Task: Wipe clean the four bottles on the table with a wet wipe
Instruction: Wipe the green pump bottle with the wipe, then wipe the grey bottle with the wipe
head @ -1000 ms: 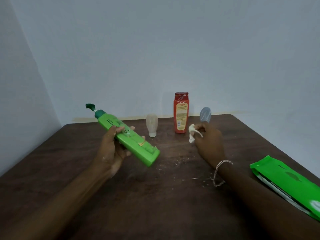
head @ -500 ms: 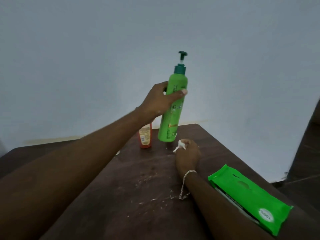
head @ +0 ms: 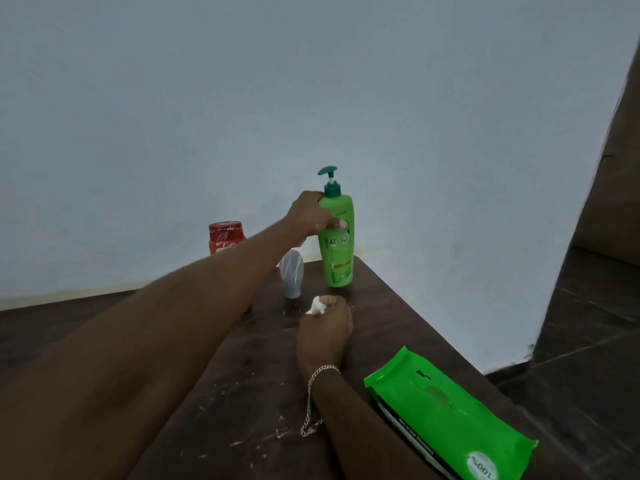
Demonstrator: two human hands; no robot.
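The green pump bottle [head: 337, 237] is gripped near its shoulder by the left hand [head: 311, 216] and stood upright at the table's [head: 398, 317] far corner, probably being set aside. Just before it, the wet wipe [head: 316, 305] is clenched in the right hand [head: 323, 332].
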